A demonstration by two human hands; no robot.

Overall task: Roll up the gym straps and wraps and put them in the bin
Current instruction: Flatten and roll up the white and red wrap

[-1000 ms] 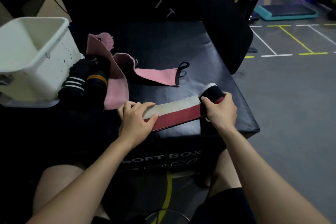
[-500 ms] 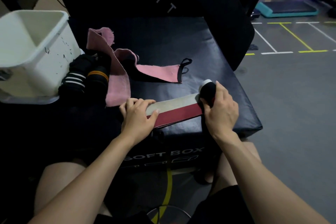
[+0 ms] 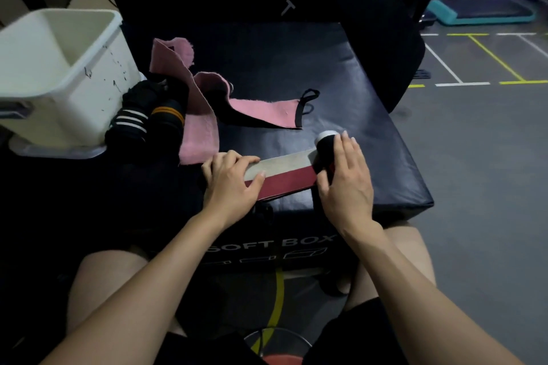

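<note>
My left hand (image 3: 229,179) presses flat, fingers straight, on the red-and-white wrap (image 3: 281,173) lying on the soft box (image 3: 385,157). My right hand (image 3: 345,178) rests open-fingered over its rolled end (image 3: 324,145).

Both my forearms are bare from the bottom edge of the view up to the wrists, with no sleeve, watch or band on either. My left hand (image 3: 229,179) and right hand (image 3: 345,178) wear no gloves or rings, and the nails I can see on the right are short and plain. My knees are bare too, and dark shorts (image 3: 360,332) show low down at the right thigh; the light is too dim to tell their exact colour.
</note>
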